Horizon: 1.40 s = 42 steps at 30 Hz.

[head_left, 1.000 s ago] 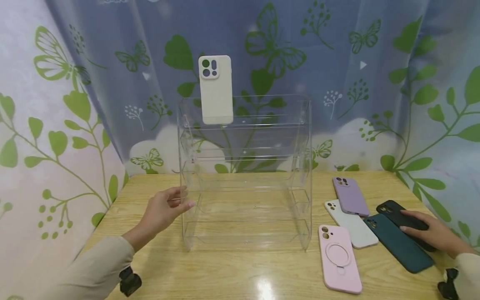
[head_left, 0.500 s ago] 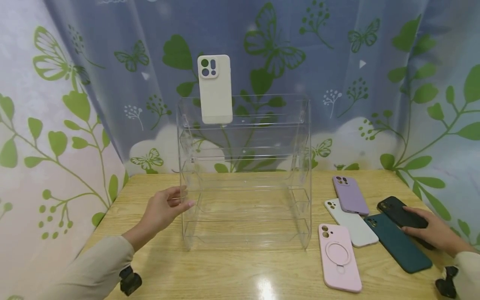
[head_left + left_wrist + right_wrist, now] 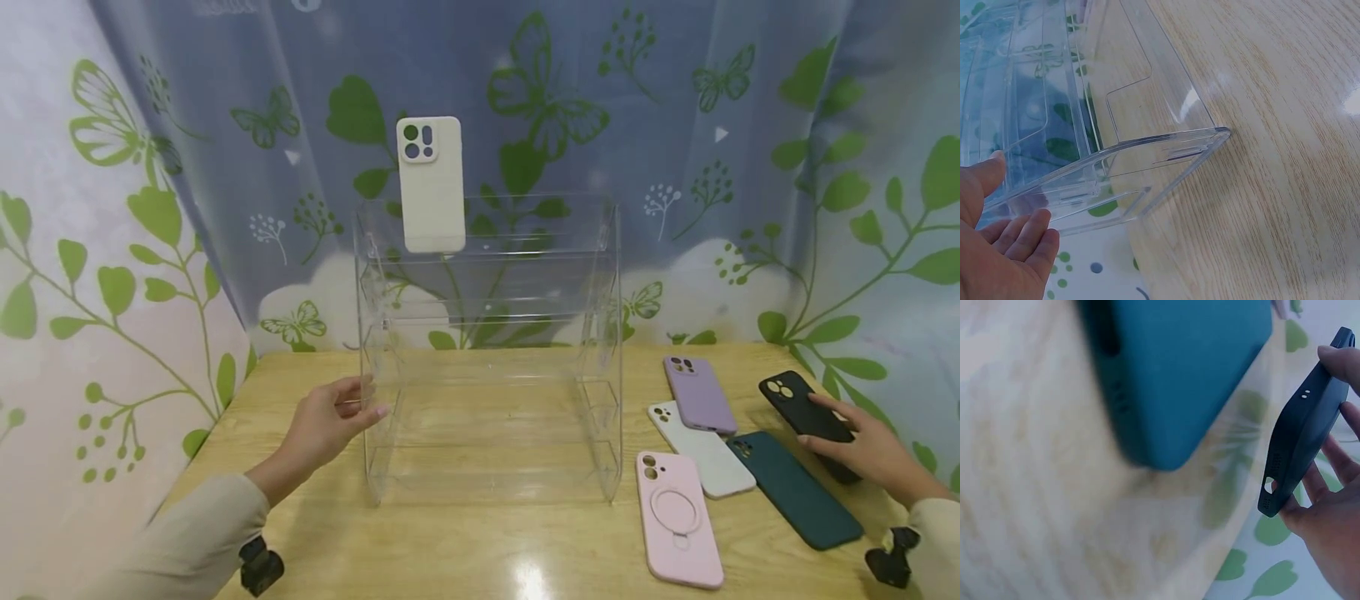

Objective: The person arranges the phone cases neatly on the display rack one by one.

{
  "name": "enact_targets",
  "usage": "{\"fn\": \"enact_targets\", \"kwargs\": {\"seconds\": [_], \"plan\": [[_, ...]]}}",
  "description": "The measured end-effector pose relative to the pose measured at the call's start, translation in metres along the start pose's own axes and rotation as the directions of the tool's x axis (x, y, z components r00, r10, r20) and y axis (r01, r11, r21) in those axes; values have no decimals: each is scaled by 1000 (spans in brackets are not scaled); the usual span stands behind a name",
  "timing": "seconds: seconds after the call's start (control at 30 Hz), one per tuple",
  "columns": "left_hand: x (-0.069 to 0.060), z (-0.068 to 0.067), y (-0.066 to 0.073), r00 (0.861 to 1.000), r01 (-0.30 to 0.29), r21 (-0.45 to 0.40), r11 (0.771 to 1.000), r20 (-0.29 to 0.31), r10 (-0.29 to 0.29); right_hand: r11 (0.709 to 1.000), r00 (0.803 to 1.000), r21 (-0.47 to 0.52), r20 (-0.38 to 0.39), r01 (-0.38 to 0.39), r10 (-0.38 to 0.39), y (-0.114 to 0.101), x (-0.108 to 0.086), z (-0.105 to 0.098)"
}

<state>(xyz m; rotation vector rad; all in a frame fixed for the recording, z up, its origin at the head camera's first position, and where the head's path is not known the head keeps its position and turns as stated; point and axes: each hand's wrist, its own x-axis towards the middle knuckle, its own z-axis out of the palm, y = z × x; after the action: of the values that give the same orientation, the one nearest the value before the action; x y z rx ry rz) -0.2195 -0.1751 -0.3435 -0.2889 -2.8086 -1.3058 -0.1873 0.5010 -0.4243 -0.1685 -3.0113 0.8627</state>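
My right hand [image 3: 870, 450] grips a black phone case [image 3: 812, 412] by its long edges, thumb on one side and fingers on the other. The right wrist view shows this case [image 3: 1304, 425] tilted and lifted off the table. My left hand [image 3: 322, 421] holds the left side panel of a clear acrylic tiered display rack [image 3: 491, 479], with the thumb and fingers on either side of the panel [image 3: 1122, 150]. On the rack's top tier a cream phone case [image 3: 433, 196] stands upright, left of the middle.
Right of the rack, a purple case [image 3: 701, 396] overlaps a white case [image 3: 705, 454]. A dark teal case [image 3: 798, 492] lies nearest the right hand, and a pink case with a ring [image 3: 678, 550] is in front. A patterned curtain [image 3: 675, 100] hangs behind the wooden table [image 3: 450, 542].
The right hand has raised the black phone case slightly off the table, away from the teal case. My left hand stays on the rack.
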Motion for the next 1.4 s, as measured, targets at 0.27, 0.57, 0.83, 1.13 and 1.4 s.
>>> {"fn": "enact_targets", "kwargs": {"seconds": [0.27, 0.57, 0.83, 1.13, 1.4], "plan": [[0, 0, -1, 1000, -23, 4, 1000, -8, 23, 995, 993, 17, -80, 94, -92, -30, 1, -5], [-1, -2, -2, 1000, -15, -18, 1000, -5, 15, 983, 975, 7, -132, 181, -179, -84, 4, -6], [0, -1, -4, 1000, -4, -37, 999, 0, 4, 973, 957, 67, -209, 220, -202, -129, 5, 2], [-2, 0, -2, 1000, -13, -44, 999, 1, 13, 953, 931, 132, -288, 272, -225, -184, 2, -2], [-1, 1, -4, 1000, -18, -34, 999, 1, 18, 927, 891, 163, -372, 339, -261, -234, -4, -11]]}}
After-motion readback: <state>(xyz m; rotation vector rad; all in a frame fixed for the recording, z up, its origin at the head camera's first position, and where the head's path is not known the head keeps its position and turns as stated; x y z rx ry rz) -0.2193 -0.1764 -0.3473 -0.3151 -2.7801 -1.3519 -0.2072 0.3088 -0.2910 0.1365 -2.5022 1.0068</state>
